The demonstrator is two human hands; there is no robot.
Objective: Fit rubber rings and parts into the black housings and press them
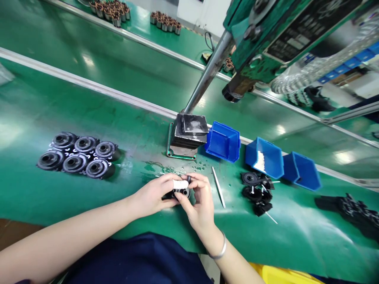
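Note:
In the head view, both my hands meet over the green bench around a black plastic part (185, 192) with round openings, largely covered by fingers. My left hand (154, 195) grips its left side; a white wrap covers one fingertip. With closed fingers, my right hand (201, 201) holds the part from the right. By its fingertips is a small black piece (188, 180), whose kind I cannot make out. A thin silver rod-like tool (218, 187) lies to the right of my hands.
Several round black housings (74, 162) stand in two rows at left. Beyond my hands is a press's metal block (191, 132), beneath the green press head (245, 59). Blue bins (223, 142) line the back right. Loose black parts (257, 193) with white pins lie before them.

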